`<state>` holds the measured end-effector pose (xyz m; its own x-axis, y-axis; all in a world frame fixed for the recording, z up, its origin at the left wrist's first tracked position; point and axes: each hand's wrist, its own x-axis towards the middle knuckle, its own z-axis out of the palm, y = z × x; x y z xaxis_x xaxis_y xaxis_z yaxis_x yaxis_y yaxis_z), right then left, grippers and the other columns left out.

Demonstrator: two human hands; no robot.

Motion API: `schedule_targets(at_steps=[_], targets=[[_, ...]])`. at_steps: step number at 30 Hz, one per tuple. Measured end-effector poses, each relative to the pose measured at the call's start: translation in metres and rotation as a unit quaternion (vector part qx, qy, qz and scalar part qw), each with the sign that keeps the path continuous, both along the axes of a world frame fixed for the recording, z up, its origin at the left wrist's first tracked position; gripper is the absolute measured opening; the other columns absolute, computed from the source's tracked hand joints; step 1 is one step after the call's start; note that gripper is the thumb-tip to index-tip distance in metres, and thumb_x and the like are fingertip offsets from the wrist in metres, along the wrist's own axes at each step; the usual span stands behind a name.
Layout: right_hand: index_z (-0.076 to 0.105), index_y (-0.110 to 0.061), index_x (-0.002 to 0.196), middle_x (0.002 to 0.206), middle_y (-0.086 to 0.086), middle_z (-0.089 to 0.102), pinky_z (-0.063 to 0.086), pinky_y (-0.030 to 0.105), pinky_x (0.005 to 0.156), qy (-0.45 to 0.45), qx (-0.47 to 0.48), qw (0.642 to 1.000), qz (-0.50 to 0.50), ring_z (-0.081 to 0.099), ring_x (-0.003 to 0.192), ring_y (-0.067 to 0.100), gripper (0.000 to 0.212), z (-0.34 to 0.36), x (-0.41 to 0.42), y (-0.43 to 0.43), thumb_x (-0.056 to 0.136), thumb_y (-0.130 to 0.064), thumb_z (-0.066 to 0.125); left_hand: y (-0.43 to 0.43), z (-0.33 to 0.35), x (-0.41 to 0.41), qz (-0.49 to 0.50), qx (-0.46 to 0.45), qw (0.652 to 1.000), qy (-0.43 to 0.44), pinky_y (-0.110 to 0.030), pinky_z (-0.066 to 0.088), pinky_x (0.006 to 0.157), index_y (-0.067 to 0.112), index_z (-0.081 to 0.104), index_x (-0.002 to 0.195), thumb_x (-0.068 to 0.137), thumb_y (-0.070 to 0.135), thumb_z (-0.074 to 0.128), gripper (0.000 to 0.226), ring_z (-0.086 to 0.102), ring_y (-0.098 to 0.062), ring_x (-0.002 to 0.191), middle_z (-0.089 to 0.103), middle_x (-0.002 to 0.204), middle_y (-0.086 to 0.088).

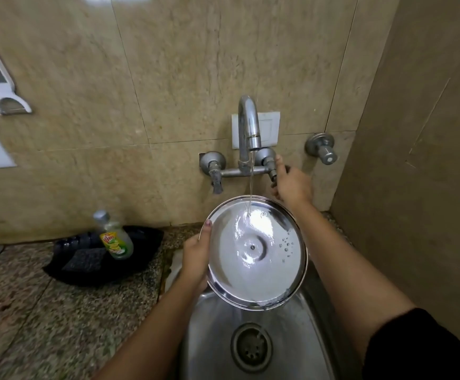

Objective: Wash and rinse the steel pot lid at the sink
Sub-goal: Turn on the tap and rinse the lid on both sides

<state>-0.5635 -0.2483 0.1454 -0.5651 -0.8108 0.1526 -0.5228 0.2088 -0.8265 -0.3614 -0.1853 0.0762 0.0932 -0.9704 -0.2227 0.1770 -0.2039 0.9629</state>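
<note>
Head view, looking down at a steel sink [218, 338] set into a speckled stone tabletop [31, 311] against a tiled wall. Left hand [196, 259] is clamped on the left rim of the steel pot lid [256, 253], thumb over the upper edge, fingers behind. Lid is held above the basin with its concave underside facing the camera, tilted slightly; a central rivet and scattered droplets show on its surface. Thin stream of water [250, 182] falls from the faucet spout [248, 124] and lands on the upper part of the lid. Right hand [292, 182] is at the right-hand tap valve [271, 165] on the wall-mounted mixer, fingers closed around the handle; the handle itself is mostly hidden by the hand. Left-hand valve [213, 168] is untouched. A separate valve [323, 149] stands on the wall further right. Drain strainer [250, 348] is visible at the basin floor. On the tabletop to the left, a dish soap bottle [115, 237] rests tilted on a black tray [141, 250], well apart from the lid.
</note>
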Motion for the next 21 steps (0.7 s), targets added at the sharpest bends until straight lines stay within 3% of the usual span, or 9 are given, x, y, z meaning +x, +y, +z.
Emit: schedule_targets(at_steps=[9, 12, 14, 16, 18, 21], targets=[[0.059, -0.019, 0.066, 0.061, 0.005, 0.069, 0.058, 0.045, 0.075, -0.038, -0.012, 0.999, 0.029, 0.069, 0.063, 0.023, 0.060, 0.003, -0.004, 0.000, 0.094, -0.062, 0.028, -0.001, 0.004, -0.004, -0.008, 0.001, 1.000, -0.006, -0.044, 0.055, 0.079, 0.002, 0.070, 0.085, 0.091, 0.042, 0.057, 0.043, 0.066, -0.030, 0.079, 0.072, 0.087, -0.019], [0.061, -0.016, 0.084, 0.066, -0.001, 0.066, 0.050, 0.034, 0.062, -0.044, -0.007, 0.998, 0.038, 0.065, 0.066, 0.017, 0.060, 0.000, -0.002, 0.009, 0.094, -0.063, 0.026, 0.000, 0.003, -0.006, -0.008, 0.003, 1.000, -0.010, -0.043, 0.056, 0.077, -0.001, 0.070, 0.091, 0.091, 0.043, 0.056, 0.047, 0.067, -0.030, 0.079, 0.073, 0.091, -0.022], [0.056, -0.014, 0.106, 0.081, -0.001, 0.064, 0.046, 0.032, 0.064, -0.004, 0.009, 0.999, 0.038, 0.062, 0.079, 0.018, 0.058, -0.016, 0.009, 0.018, 0.094, -0.063, 0.028, 0.000, 0.004, -0.007, -0.002, 0.004, 1.000, -0.021, -0.028, 0.055, 0.063, 0.002, 0.071, 0.092, 0.094, 0.043, 0.051, 0.045, 0.067, -0.026, 0.074, 0.073, 0.086, -0.015], [0.039, -0.009, 0.137, 0.119, 0.011, 0.063, 0.049, 0.044, 0.090, 0.131, 0.035, 0.991, 0.023, 0.059, 0.110, 0.028, 0.061, -0.042, 0.022, 0.027, 0.096, -0.054, 0.033, 0.000, 0.002, -0.010, 0.000, 0.012, 0.999, -0.031, -0.021, 0.051, 0.051, 0.006, 0.070, 0.091, 0.095, 0.044, 0.047, 0.045, 0.066, -0.020, 0.069, 0.071, 0.081, -0.008], [0.017, -0.003, 0.149, 0.150, 0.018, 0.038, 0.027, 0.046, 0.115, 0.242, 0.052, 0.969, 0.007, 0.035, 0.138, 0.032, 0.067, -0.062, 0.033, 0.034, 0.098, -0.043, 0.032, -0.001, 0.000, -0.015, -0.009, 0.025, 0.999, -0.033, -0.025, 0.050, 0.055, 0.005, 0.070, 0.092, 0.096, 0.045, 0.046, 0.046, 0.066, -0.020, 0.069, 0.071, 0.079, -0.008], [0.004, -0.009, 0.152, 0.161, 0.014, 0.007, 0.006, 0.048, 0.120, 0.300, 0.022, 0.948, 0.100, 0.002, 0.149, 0.028, 0.069, -0.075, 0.051, 0.045, 0.098, -0.045, 0.026, 0.002, -0.001, -0.024, -0.006, 0.029, 0.999, -0.026, -0.032, 0.054, 0.068, 0.004, 0.072, 0.089, 0.096, 0.043, 0.047, 0.046, 0.068, -0.023, 0.071, 0.072, 0.077, -0.009]])
